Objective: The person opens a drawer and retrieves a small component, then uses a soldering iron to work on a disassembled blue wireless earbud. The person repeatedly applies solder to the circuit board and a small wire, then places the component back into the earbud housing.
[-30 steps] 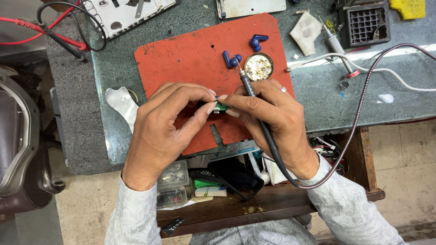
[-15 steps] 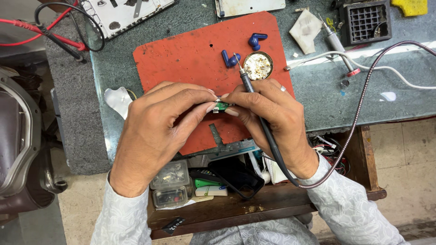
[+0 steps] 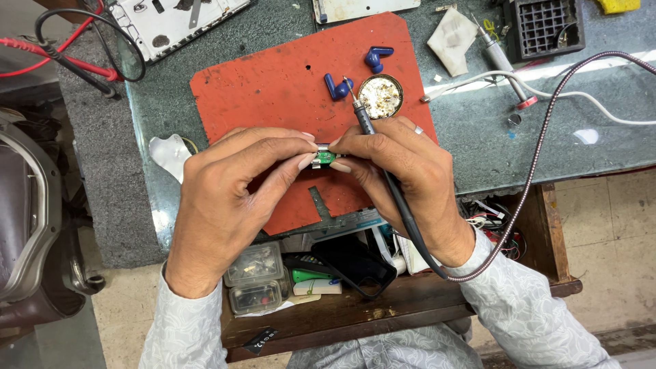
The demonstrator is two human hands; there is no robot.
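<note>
Head view: green board (image 3: 326, 158) between fingers (image 3: 306, 161).

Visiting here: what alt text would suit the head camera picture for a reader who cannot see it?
Both hands, left hand and right hand, pinch a tiny green circuit board over a red mat. The right also grips a soldering iron, near two blue earbuds.

Clear plastic boxes (image 3: 255, 277) in open drawer (image 3: 410, 301).

head camera, close, looking straight down
</note>
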